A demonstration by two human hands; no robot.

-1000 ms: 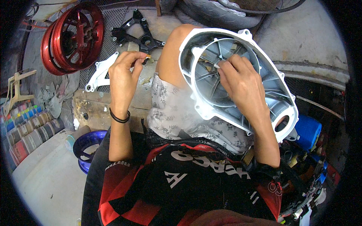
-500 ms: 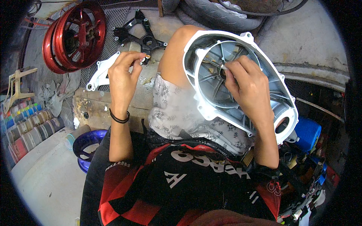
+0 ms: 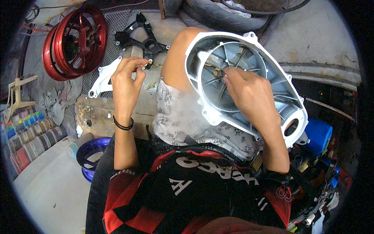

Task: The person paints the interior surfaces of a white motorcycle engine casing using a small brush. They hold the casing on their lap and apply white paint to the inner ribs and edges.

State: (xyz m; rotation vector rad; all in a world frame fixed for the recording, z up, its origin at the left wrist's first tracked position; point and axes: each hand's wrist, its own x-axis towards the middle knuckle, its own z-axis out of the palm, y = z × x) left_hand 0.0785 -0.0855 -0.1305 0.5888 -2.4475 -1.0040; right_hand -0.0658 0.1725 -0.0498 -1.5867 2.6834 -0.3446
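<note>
Right hand (image 3: 249,97) has slid leftward inside white engine cover (image 3: 249,74).

The scrap pinched in the left hand (image 3: 126,76) is too small to identify.

A white, teardrop-shaped engine cover (image 3: 249,84) rests tilted on the person's knee, its ribbed silver-grey hollow facing up, a round opening at its narrow end; a tiny pale scrap (image 3: 149,61) sits pinched between fingertips.
</note>
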